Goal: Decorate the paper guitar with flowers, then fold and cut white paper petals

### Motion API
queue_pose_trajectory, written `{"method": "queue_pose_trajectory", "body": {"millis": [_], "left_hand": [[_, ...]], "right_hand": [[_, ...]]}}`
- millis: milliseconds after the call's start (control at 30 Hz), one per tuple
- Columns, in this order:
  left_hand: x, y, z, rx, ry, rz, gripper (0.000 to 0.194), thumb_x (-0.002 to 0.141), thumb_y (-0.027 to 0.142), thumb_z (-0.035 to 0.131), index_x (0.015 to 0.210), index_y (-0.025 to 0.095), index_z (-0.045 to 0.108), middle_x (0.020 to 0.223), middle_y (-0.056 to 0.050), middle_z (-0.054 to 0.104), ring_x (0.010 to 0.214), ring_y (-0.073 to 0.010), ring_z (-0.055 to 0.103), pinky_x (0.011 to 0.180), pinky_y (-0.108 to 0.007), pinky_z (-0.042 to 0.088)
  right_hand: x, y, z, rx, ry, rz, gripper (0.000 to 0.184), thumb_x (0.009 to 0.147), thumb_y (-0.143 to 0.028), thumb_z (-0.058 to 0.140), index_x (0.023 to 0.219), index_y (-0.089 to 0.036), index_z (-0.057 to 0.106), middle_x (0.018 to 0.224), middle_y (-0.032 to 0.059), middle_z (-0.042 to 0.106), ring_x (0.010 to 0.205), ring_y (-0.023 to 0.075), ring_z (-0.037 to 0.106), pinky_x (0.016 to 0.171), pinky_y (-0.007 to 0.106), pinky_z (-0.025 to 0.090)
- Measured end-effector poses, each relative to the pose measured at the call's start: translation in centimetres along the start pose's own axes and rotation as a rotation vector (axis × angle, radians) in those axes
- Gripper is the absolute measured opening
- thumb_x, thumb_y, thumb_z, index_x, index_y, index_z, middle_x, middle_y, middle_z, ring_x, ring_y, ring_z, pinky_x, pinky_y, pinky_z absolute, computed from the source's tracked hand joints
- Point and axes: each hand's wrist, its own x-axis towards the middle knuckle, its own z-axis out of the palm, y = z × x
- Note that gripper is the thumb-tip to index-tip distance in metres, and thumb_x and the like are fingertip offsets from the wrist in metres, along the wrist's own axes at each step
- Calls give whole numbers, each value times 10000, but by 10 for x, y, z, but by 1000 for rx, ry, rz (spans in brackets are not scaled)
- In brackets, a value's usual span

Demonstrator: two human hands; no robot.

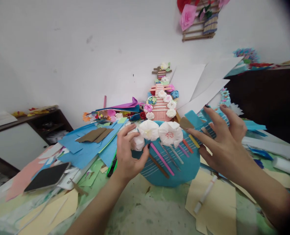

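- Head view: a blue paper guitar (181,166) is seen lying on the table (145,212), its round body toward the person and its neck running up to the right.
- A small white paper flower (137,142) at the body's left edge is pinched by the left hand (129,153), whose fingers are curled around it.
- Two larger white flowers (159,131) are set just beside it on the guitar body, and coloured strips (161,158) lie across the thin strings.
- The guitar neck is covered by the right hand (220,137), held open with fingers spread and laid flat on it; nothing is gripped.
- A white marker (205,195) is seen on a cream sheet below the right forearm.
- A dark phone (47,177) lies at the left among blue paper sheets (86,148).
- A pink guitar model (161,98) decked with flowers is propped against the wall behind.
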Motion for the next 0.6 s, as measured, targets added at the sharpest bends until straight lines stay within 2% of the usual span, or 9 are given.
{"method": "queue_pose_trajectory", "body": {"millis": [133, 333, 433, 600], "left_hand": [[-2, -4, 3, -69, 2, -36, 361, 718, 148, 620, 1027, 189, 440, 1217, -146, 458, 1184, -295, 462, 914, -485, 430], [-7, -11, 7, -162, -9, -98, 282, 775, 245, 571, 994, 193, 400, 1310, -179, 341, 1178, -320, 478, 773, -413, 486], [-7, -13, 8, -171, 2, -112, 223, 822, 270, 529, 987, 194, 401, 1305, -169, 348, 1180, -300, 480, 795, -409, 479], [-4, -11, 8, -132, 31, -107, 163, 857, 252, 493, 998, 195, 433, 1280, -140, 386, 1170, -248, 480, 933, -468, 416]], "right_hand": [[2, -4, -8, 4, -9, -1, 467, 760, -140, 546, 1172, -359, 536, 1488, 0, 187, 1342, 433, 136, 984, 659, 207], [4, -8, -13, -5, 16, -21, 334, 777, -158, 533, 1080, -291, 587, 1498, 26, 149, 1342, 439, 124, 979, 658, 197], [5, -10, -14, -5, 12, -10, 322, 780, -130, 522, 1052, -277, 610, 1493, 33, 160, 1343, 431, 125, 986, 649, 200], [6, -12, -16, -8, 21, -5, 319, 778, -106, 524, 1034, -268, 624, 1484, 39, 189, 1346, 423, 122, 995, 645, 193]]}}
